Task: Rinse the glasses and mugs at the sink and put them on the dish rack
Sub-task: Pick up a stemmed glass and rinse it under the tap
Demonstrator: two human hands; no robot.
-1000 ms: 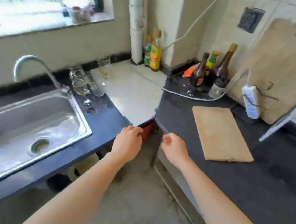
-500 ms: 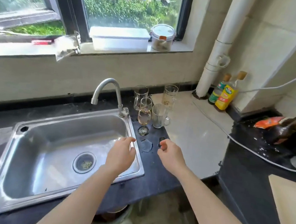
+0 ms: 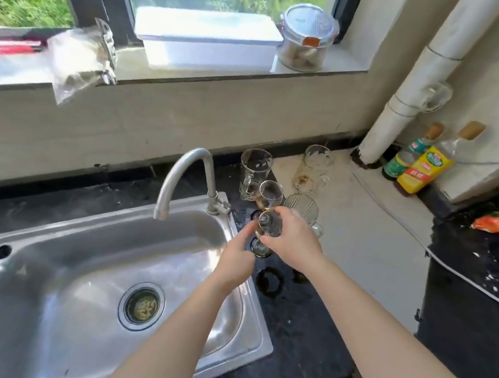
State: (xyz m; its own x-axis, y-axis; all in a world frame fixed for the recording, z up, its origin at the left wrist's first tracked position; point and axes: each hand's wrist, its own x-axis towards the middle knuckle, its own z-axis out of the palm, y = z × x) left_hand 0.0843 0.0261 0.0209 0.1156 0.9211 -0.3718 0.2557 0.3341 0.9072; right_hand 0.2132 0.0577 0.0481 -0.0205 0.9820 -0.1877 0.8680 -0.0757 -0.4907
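Stem glass (image 3: 269,226) upright, rim up — right hand (image 3: 293,239) grip

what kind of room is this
Most likely a home kitchen: a stainless steel sink with a curved tap set in a dark countertop, dirty glasses beside it, and oil bottles in the corner under a window.

A home kitchen: a stainless steel sink (image 3: 45,306) with a curved tap (image 3: 182,175) sits in a dark worktop (image 3: 295,323) beneath a window. Cooking oil bottles (image 3: 426,164) stand in the corner, with storage containers (image 3: 205,39) on the windowsill (image 3: 341,66) and drinking glasses (image 3: 254,171) beside the sink.
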